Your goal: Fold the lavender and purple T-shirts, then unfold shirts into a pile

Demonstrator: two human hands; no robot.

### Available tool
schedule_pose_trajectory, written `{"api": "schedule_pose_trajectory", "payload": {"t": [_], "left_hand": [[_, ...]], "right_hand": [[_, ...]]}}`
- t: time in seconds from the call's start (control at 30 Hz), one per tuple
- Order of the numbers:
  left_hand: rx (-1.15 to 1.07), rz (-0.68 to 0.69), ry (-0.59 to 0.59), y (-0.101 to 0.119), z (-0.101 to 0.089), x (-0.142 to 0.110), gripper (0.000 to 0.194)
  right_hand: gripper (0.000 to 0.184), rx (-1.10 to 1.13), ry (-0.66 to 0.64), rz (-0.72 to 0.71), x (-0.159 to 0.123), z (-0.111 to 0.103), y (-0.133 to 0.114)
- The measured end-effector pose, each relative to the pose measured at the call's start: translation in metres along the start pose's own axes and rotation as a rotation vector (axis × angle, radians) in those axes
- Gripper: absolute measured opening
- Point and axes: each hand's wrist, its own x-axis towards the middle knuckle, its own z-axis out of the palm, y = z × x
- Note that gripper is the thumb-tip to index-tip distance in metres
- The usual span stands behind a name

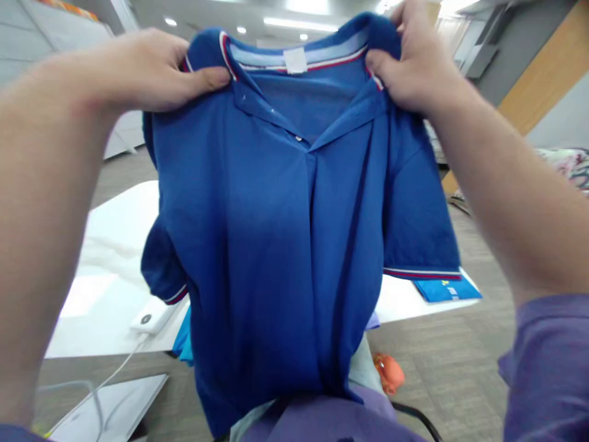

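Observation:
A blue polo shirt (271,233) hangs upright in front of me, its open neck toward the top and its front facing me. Red and white stripes edge the collar and the sleeve cuffs, and a white label (295,61) sits inside the neck. My left hand (170,70) pinches one shoulder beside the collar, thumb on the near side. At the other shoulder, my right hand (414,61) grips the collar edge between thumb and fingers. The shirt's lower hem falls near my lap, with part of it folded out of sight.
Behind the shirt stands a white table (105,245), with a white power strip (154,314) and its cable on the left. A flat blue packet (446,290) lies at the table's right end. Something orange (389,372) is on the floor at right.

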Motion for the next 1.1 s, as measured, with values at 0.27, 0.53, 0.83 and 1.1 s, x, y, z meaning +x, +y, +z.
{"api": "schedule_pose_trajectory", "payload": {"t": [0.27,0.53,0.83,1.1], "left_hand": [[0.196,-0.271,-0.16,-0.084,0.288,0.045,0.089],[0.068,-0.309,-0.449,-0.058,0.423,-0.071,0.081],[0.044,-0.146,-0.52,0.026,0.396,-0.148,0.095],[-0.782,0.006,-0.7,0.224,0.349,-0.177,0.092]], "right_hand": [[0.056,-0.345,-0.325,0.335,-0.037,0.291,0.18],[0.08,-0.237,-0.807,0.248,-0.251,0.262,0.204],[0.068,-0.796,-0.51,0.904,-0.393,-0.002,0.292],[0.038,-0.163,-0.015,0.803,-0.441,-0.072,0.251]]}}
